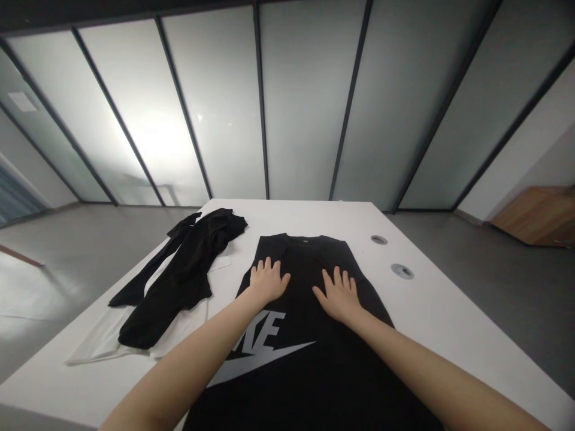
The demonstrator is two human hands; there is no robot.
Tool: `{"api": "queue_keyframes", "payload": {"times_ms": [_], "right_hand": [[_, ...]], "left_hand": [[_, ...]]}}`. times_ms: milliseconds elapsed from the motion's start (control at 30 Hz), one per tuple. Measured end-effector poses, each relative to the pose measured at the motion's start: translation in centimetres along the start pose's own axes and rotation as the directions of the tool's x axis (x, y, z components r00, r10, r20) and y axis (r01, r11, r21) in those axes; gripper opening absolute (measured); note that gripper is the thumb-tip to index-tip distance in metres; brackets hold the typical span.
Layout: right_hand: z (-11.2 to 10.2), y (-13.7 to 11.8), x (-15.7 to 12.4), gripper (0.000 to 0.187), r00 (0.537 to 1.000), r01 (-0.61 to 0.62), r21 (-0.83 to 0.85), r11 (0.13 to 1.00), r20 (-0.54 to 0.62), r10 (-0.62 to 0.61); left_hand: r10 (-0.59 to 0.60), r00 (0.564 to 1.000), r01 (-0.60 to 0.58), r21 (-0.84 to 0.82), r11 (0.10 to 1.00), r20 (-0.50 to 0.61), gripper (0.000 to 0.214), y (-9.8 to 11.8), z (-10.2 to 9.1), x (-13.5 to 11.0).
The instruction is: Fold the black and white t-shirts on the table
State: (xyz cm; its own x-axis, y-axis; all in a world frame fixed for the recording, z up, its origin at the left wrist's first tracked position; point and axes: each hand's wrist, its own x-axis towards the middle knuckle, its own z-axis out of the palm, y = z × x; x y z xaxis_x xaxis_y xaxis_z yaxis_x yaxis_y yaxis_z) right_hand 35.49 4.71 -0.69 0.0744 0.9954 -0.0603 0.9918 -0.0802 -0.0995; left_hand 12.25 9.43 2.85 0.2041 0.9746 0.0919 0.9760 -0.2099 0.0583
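A black T-shirt (305, 359) with a large white logo lies flat on the white table (440, 311), neck end away from me. My left hand (268, 279) rests palm down on the shirt's upper left part, fingers spread. My right hand (339, 294) lies flat on the upper right part, fingers also stretched out. Neither hand grips anything. Both sleeves seem folded under or in, so the shirt's outline is narrow near the neck.
A crumpled black garment (188, 272) lies on a white garment (108, 341) at the table's left. Two round cable holes (402, 270) sit in the table at the right. Frosted glass panels stand behind; a wooden cabinet (534, 215) is far right.
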Motion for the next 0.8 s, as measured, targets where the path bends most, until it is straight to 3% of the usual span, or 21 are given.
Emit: {"api": "queue_keyframes", "payload": {"times_ms": [167, 400, 533, 700, 800], "right_hand": [[-0.2, -0.3, 2.4, 0.083, 1.000, 0.022, 0.004, 1.000, -0.020, -0.022], [-1.1, -0.5, 8.7, 0.081, 0.995, 0.089, 0.051, 0.995, -0.043, -0.087], [-1.5, 0.2, 11.2, 0.069, 0.984, 0.144, 0.143, 0.979, -0.129, -0.126], [-2.6, 2.4, 10.7, 0.057, 0.971, 0.119, 0.184, 0.976, -0.229, -0.075], [-3.4, 4.5, 9.3, 0.056, 0.976, 0.055, 0.182, 0.982, -0.216, -0.015]], "left_hand": [[-0.081, 0.993, 0.082, -0.006, 0.997, 0.082, 0.081, -1.1, 2.6, -0.9], [-0.145, 0.987, 0.148, -0.039, 0.988, 0.073, 0.080, -1.9, 3.0, 3.5], [-0.150, 0.988, 0.152, -0.087, 0.985, 0.020, 0.075, -2.3, 2.7, 5.1], [-0.185, 0.975, 0.157, -0.211, 0.965, -0.122, 0.053, -3.2, 2.7, 4.6], [-0.183, 0.960, 0.124, -0.267, 0.956, -0.210, 0.040, -3.7, 2.4, 4.1]]}}
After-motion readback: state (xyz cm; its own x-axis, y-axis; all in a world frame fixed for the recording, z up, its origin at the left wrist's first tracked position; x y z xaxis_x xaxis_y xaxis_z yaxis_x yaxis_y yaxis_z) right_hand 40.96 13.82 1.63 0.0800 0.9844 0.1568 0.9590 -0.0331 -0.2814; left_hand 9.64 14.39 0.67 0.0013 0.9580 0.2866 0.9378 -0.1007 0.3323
